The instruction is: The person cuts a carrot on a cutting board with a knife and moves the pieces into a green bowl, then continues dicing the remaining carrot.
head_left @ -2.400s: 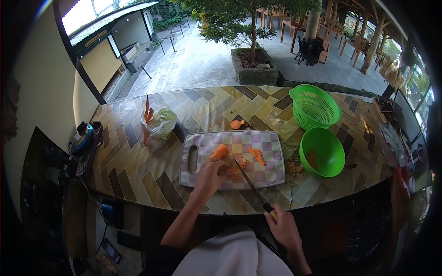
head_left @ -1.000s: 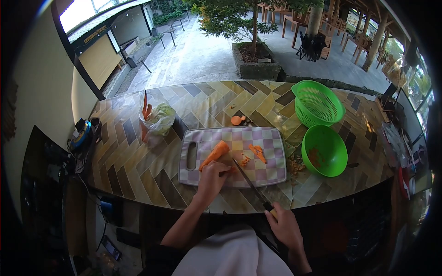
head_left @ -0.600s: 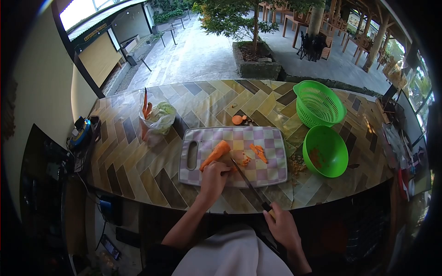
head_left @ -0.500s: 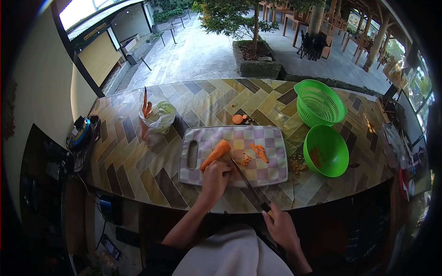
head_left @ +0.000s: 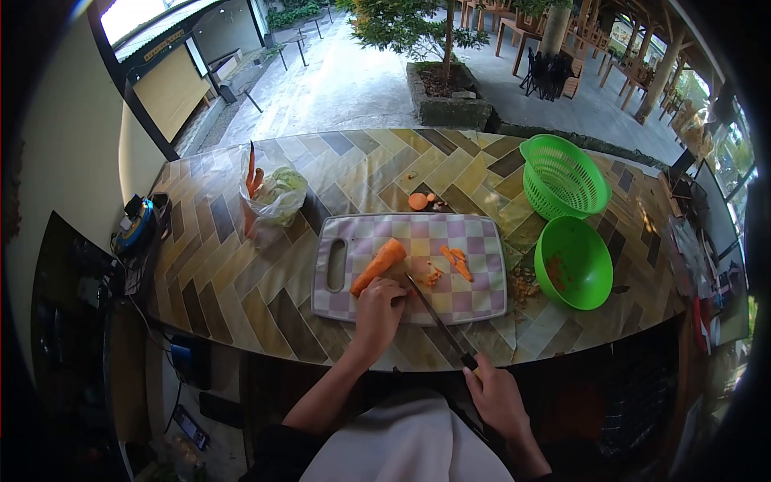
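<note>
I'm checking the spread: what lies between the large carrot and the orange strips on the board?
Small orange bits and the tip of the knife lie between carrot and strips, seen in the head view.

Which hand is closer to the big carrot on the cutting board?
Left. The left hand is close beside the carrot, on its near side; the right hand is farther off, beyond the near edge of the board, holding the knife.

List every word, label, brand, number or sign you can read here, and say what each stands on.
No text can be read.
Dark oblong signboard at upper left: yellowish lettering, too small and blurred.
Dark rectangular phone at lower left: too small to tell whether it shows text.
Purple-and-cream checked cutting board, long-bladed knife: no lettering visible.
</note>
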Motion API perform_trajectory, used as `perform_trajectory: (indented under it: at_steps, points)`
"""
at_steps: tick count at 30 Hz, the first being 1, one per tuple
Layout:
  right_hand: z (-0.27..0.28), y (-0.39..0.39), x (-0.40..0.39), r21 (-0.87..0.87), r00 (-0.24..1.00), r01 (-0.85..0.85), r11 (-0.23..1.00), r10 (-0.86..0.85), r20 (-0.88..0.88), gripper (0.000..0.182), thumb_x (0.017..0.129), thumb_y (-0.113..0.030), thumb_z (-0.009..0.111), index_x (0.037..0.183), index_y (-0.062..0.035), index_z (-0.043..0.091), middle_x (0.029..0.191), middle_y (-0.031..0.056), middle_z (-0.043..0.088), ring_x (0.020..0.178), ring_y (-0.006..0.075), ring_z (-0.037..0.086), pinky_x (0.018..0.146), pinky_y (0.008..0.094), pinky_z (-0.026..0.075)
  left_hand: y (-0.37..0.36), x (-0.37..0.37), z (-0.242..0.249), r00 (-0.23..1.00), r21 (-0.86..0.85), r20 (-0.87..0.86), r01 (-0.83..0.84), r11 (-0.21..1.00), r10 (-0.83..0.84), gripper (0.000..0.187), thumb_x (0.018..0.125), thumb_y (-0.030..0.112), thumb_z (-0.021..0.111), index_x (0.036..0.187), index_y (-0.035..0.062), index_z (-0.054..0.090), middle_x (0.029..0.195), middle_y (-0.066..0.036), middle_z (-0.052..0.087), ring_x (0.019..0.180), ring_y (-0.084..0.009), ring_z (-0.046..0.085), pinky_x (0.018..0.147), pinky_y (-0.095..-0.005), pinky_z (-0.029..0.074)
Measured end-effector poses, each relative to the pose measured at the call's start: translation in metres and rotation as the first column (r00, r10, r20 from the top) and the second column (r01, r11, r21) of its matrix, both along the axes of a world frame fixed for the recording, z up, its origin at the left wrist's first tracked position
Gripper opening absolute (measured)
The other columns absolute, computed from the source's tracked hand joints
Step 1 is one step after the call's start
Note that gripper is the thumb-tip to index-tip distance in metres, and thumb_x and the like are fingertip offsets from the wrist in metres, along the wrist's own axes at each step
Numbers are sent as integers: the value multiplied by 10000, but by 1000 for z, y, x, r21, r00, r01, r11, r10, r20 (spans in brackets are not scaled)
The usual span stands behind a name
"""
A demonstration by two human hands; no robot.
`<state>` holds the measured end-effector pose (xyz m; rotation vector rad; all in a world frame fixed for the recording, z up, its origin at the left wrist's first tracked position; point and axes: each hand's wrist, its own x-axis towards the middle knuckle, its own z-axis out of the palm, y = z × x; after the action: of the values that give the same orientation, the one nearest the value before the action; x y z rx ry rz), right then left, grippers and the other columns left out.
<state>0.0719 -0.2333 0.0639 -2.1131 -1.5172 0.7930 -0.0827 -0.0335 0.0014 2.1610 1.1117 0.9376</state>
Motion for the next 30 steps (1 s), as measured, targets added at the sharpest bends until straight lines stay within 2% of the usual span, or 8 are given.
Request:
perform_trajectory:
  at_steps: [4,10,16,21,24,28,30]
  points:
    - [5,2,-1,-32,999,-22,999,23,23,245,1009,-248,498,1049,-7,484,665,225,634,667,454,627,612,557,463,-2,0,1,1000,-14,25,5,1000,-5,168,709,-41,699,871,-25,741,909,-137,700,930,-312,638,850,-386,506]
    - [1,8,-5,-173,992,-51,984,69,103,262,1014,-253,482,1093,-6,444,693,261,635,697,488,626,649,576,484,-2,0,0,999,-9,39,5,1000,-5,161,729,-31,697,883,-24,744,912,-141,699,921,-318,635,841,-389,503]
    - [5,23,4,-216,988,-95,972,118,96,268,1013,-253,482,1095,-1,440,735,275,643,746,496,630,662,584,486,-1,-1,0,999,-12,36,24,1000,-24,174,743,-35,686,906,-22,746,925,-143,699,928,-320,632,839,-391,502]
    - [7,21,2,-188,988,-71,980,95,122,262,1011,-249,490,1085,-1,446,733,269,644,739,493,628,669,576,485,-3,-2,-2,998,3,54,19,1000,-19,187,749,-26,689,924,-13,752,920,-129,702,925,-311,629,835,-393,498]
    - [2,17,0,-119,995,-38,992,48,84,272,1001,-240,511,1082,16,465,723,270,631,744,494,611,652,578,458,-8,-2,4,999,59,-36,-26,998,28,195,750,-20,698,935,-3,757,911,-118,703,902,-298,625,838,-394,487]
    - [-4,16,0,-53,999,3,999,-2,34,262,989,-219,538,1056,27,481,691,261,608,735,486,595,623,570,420,-9,-1,-3,999,28,36,-41,999,40,192,759,-12,699,938,10,763,891,-110,704,882,-291,619,847,-395,473]
    - [-1,16,2,-72,1000,-7,997,8,12,256,999,-239,518,1037,8,464,697,254,625,731,489,607,650,574,445,-9,-1,-3,997,0,62,-44,999,44,183,763,-11,697,931,13,765,875,-110,706,883,-291,618,848,-397,473]
